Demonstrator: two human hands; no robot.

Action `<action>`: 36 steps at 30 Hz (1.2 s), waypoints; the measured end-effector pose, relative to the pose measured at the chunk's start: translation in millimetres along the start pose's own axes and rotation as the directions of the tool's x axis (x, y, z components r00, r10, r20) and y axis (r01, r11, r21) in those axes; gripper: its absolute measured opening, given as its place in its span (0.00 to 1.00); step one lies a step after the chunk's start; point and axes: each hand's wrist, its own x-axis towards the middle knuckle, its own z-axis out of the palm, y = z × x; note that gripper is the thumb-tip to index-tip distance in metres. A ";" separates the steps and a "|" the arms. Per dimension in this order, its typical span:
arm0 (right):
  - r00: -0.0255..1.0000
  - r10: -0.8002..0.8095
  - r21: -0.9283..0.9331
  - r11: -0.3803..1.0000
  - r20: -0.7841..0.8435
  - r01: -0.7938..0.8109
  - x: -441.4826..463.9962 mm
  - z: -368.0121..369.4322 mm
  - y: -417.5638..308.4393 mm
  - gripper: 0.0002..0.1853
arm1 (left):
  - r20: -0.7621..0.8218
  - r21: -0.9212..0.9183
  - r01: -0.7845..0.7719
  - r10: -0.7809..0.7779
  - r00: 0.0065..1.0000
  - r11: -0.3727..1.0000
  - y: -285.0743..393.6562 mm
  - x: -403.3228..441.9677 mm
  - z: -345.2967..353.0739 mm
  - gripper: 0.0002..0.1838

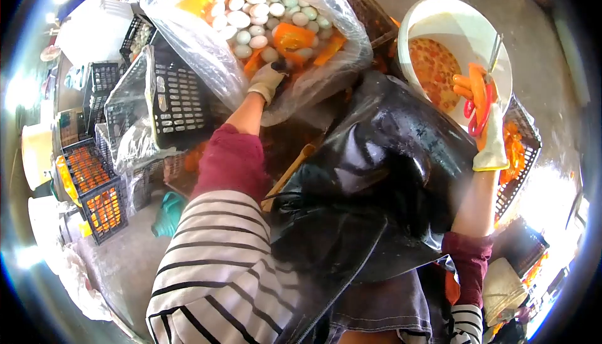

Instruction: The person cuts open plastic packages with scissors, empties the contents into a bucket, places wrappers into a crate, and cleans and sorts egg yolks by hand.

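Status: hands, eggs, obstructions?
Left hand: at the eggs. Right hand: holding scissors near bucket. Orange scraps partly covering eggs.

Two gloved hands (268, 82) (493, 138), one pair of scissors (488, 98) and dozens of eggs (258, 10) show.

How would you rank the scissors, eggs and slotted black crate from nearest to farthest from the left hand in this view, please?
1. Eggs, just beyond the left hand
2. Slotted black crate, to its left
3. Scissors, in the right hand
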 end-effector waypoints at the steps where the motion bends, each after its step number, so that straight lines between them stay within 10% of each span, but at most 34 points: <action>1: 1.000 0.012 -0.007 1.000 -0.011 -0.012 1.5 -1.5 0.9 0.44 | -0.047 0.074 -0.039 0.042 0.998 0.996 -20.7 19.5 14.6 0.20; 8: 0.998 0.014 -0.037 0.999 -0.062 -0.016 4.5 4.2 0.3 0.30 | 0.273 -0.370 0.156 -0.054 0.961 0.916 24.7 2.4 -5.6 0.28; 9: 0.997 0.023 -0.042 0.999 -0.077 -0.027 1.9 7.7 -3.4 0.28 | 0.208 -0.072 -0.203 0.214 0.955 0.977 39.0 -13.3 -15.2 0.28; 10: 0.994 0.026 -0.004 1.000 -0.103 -0.026 3.0 8.6 0.1 0.26 | 0.055 0.259 -0.211 0.203 0.978 0.943 57.8 -32.0 -15.1 0.26; 12: 0.987 0.025 0.071 0.997 -0.161 -0.014 12.3 7.0 15.4 0.23 | 0.306 0.018 -0.173 0.159 0.938 0.985 49.3 -9.3 -1.7 0.25; 17: 0.979 0.066 0.198 0.980 -0.192 -0.027 8.3 -3.7 25.5 0.19 | 0.104 -0.311 -0.247 0.291 0.951 0.918 31.5 -18.8 8.7 0.18; 19: 0.982 -0.013 0.167 0.985 -0.188 0.045 8.4 -11.4 29.3 0.16 | -0.062 0.263 -0.482 0.513 0.856 0.836 46.0 -22.8 -7.9 0.07; 21: 0.980 -0.032 0.149 0.987 -0.195 0.062 4.1 -7.0 24.1 0.15 | 0.012 0.918 -0.284 0.694 0.720 0.278 72.0 -39.0 -34.1 0.05; 23: 0.987 0.025 0.172 0.985 -0.156 0.002 6.2 -5.0 25.5 0.14 | 0.233 0.948 0.010 0.715 0.659 -0.317 94.9 -51.0 -53.6 0.06; 24: 0.988 0.083 0.193 0.979 -0.133 -0.056 9.9 -7.4 28.3 0.14 | 0.154 0.988 -0.109 0.699 0.698 -0.109 117.8 -60.6 -63.1 0.03; 25: 0.984 0.139 0.214 0.970 -0.114 -0.113 13.1 -9.3 32.4 0.15 | 0.291 0.672 0.177 0.476 0.830 -0.719 138.1 -69.3 -67.1 0.03; 26: 0.991 0.086 0.129 0.989 -0.099 -0.073 19.0 -10.1 42.3 0.14 | 0.200 -0.024 0.233 0.224 0.954 -0.972 158.6 -78.7 -66.4 0.05; 27: 0.996 0.035 0.044 0.999 -0.086 -0.031 26.9 -10.6 53.5 0.14 | -0.070 -0.688 0.022 0.097 0.993 -0.726 176.9 -86.3 -64.5 0.07; 28: 0.997 -0.014 -0.042 0.999 -0.074 0.010 20.0 -1.3 36.6 0.15 | -0.162 -0.879 -0.058 0.180 0.970 -0.473 183.1 -75.8 -61.9 0.10; 29: 0.990 0.140 0.070 0.988 -0.027 -0.138 5.0 4.5 20.2 0.15 | -0.251 -0.960 -0.204 0.261 0.932 -0.192 189.5 -65.5 -59.3 0.12; 32: 0.996 0.078 0.536 0.840 0.042 -0.089 34.4 -10.5 67.5 0.12 | -0.215 -0.951 -0.093 0.415 0.884 -0.296 233.6 -43.7 -45.8 0.09; 36: 0.997 -0.028 -0.076 0.997 0.066 0.033 21.4 -7.9 50.2 0.16 | -0.171 -0.982 -0.107 0.493 0.853 -0.156 279.6 -46.6 -35.6 0.12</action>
